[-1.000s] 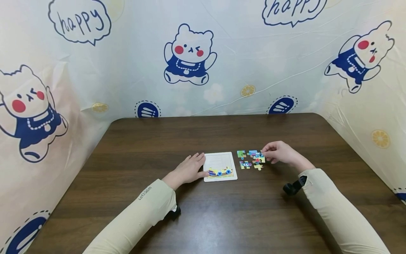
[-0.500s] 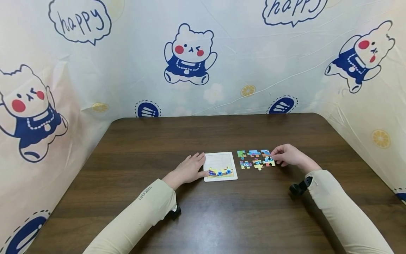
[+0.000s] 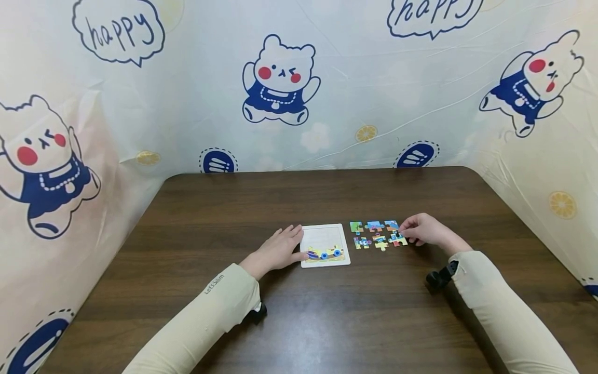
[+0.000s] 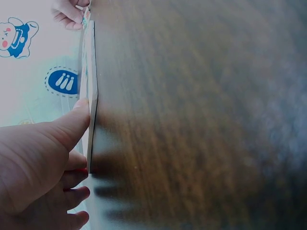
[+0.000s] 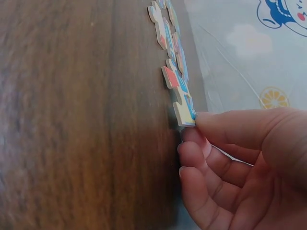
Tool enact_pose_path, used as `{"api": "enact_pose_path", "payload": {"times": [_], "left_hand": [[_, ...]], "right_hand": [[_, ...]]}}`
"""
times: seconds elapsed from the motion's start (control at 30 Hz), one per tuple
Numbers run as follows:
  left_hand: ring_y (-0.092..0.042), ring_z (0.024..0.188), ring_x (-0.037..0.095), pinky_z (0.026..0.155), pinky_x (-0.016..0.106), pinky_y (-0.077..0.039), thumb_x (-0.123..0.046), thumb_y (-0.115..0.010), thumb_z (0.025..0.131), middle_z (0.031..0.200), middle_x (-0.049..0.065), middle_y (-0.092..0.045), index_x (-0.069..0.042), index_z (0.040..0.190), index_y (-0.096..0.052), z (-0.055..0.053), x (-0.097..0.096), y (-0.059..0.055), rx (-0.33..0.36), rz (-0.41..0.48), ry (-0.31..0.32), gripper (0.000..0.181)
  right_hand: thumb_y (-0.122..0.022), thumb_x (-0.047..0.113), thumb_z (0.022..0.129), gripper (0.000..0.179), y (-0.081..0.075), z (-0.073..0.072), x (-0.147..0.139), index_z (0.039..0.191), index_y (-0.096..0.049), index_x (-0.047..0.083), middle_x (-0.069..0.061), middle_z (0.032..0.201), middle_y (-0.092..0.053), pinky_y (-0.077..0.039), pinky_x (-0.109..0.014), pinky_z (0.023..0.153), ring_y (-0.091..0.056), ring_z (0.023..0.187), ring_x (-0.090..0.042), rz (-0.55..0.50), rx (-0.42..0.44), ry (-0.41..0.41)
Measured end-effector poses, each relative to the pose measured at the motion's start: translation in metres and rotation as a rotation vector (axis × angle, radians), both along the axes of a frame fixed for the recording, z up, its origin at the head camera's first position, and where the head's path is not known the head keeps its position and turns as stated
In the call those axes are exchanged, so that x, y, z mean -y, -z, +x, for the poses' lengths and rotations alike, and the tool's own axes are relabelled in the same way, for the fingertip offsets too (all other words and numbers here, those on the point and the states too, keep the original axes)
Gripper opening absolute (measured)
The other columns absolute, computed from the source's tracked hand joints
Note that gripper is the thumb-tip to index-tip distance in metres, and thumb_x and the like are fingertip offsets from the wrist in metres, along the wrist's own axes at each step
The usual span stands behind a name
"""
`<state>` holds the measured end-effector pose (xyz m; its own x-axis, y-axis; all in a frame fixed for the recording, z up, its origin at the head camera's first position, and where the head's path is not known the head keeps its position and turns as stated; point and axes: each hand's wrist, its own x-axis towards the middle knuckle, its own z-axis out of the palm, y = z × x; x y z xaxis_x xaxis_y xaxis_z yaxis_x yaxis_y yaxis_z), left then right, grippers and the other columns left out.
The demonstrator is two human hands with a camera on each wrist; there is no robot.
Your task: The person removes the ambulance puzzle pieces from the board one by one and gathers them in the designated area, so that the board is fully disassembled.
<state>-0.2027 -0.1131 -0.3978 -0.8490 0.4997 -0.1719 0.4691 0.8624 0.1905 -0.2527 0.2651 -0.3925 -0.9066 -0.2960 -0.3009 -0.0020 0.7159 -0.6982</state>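
A white square puzzle tray (image 3: 322, 236) lies on the table, its lower strip filled with pieces showing a yellow vehicle with blue wheels. My left hand (image 3: 276, 248) rests at the tray's left edge, fingers extended and thumb on the rim (image 4: 93, 72). To the right of the tray, my right hand (image 3: 422, 229) pinches the edge of a jigsaw piece (image 3: 397, 240) between thumb and fingers. In the right wrist view this jigsaw piece (image 5: 178, 91) lies at or just above the tabletop; I cannot tell which.
Several loose jigsaw pieces (image 3: 380, 242) lie in two short rows right of the tray. The brown wooden table (image 3: 317, 317) meets a printed cloth backdrop (image 3: 336, 145) at its far edge.
My right hand has moved right with the jigsaw piece, from over the middle pieces to the right end of the near row. The piece has turned slightly. My left hand stays put.
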Motion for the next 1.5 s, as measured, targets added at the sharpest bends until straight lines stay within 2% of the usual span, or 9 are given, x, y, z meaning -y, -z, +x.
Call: {"api": "enact_pose_path", "payload": {"times": [0.43,0.7,1.0,1.13,1.3,1.5], "left_hand": [[-0.022,0.135,0.03,0.107,0.045,-0.018,-0.045,-0.053,0.09,0.147,0.014,-0.027,0.0,0.141,-0.034,0.0,0.0,0.0,-0.008,-0.005,0.009,0.07],[-0.021,0.134,0.031,0.106,0.046,-0.018,-0.044,-0.054,0.091,0.146,0.015,-0.027,0.001,0.14,-0.034,0.001,0.0,-0.002,-0.006,0.013,0.012,0.07],[-0.02,0.135,0.031,0.107,0.046,-0.017,-0.045,-0.053,0.091,0.147,0.014,-0.026,0.001,0.141,-0.033,0.002,0.001,-0.002,-0.005,0.013,0.006,0.071],[-0.02,0.135,0.031,0.107,0.046,-0.017,-0.045,-0.053,0.091,0.147,0.015,-0.026,0.001,0.141,-0.032,0.001,0.002,-0.002,-0.003,0.024,0.004,0.071],[-0.02,0.135,0.031,0.107,0.046,-0.017,-0.045,-0.053,0.091,0.147,0.015,-0.025,0.001,0.141,-0.032,0.001,0.003,-0.001,-0.001,0.03,0.004,0.071],[-0.019,0.135,0.03,0.107,0.044,-0.016,-0.046,-0.051,0.092,0.148,0.014,-0.024,0.0,0.142,-0.031,0.0,0.004,-0.001,0.008,0.04,0.002,0.071]], "right_hand": [[-0.055,0.012,0.093,0.019,0.0,0.0,0.001,0.101,-0.063,-0.004,-0.007,0.082,-0.058,-0.051,-0.033,0.063,-0.053,0.072,-0.02,-0.017,0.007,0.005],[-0.056,0.012,0.092,0.02,-0.011,0.002,0.013,0.1,-0.06,-0.005,-0.011,0.084,-0.059,-0.051,-0.033,0.062,-0.054,0.072,-0.022,-0.006,-0.05,-0.028],[-0.056,0.011,0.092,0.018,-0.021,0.006,0.051,0.098,-0.061,-0.005,-0.015,0.079,-0.058,-0.049,-0.037,0.06,-0.053,0.066,-0.025,-0.056,-0.157,-0.103],[-0.058,0.011,0.091,0.015,-0.023,0.009,0.074,0.096,-0.063,-0.002,-0.013,0.081,-0.06,-0.049,-0.037,0.059,-0.054,0.064,-0.023,-0.063,-0.173,-0.138],[-0.059,0.011,0.09,0.014,-0.023,0.013,0.103,0.095,-0.064,-0.001,-0.01,0.074,-0.059,-0.047,-0.032,0.055,-0.053,0.06,-0.021,-0.075,-0.174,-0.204],[-0.059,0.009,0.089,0.011,-0.022,0.018,0.13,0.093,-0.064,0.0,-0.011,0.074,-0.059,-0.045,-0.028,0.051,-0.052,0.056,-0.019,-0.092,-0.167,-0.28]]}}
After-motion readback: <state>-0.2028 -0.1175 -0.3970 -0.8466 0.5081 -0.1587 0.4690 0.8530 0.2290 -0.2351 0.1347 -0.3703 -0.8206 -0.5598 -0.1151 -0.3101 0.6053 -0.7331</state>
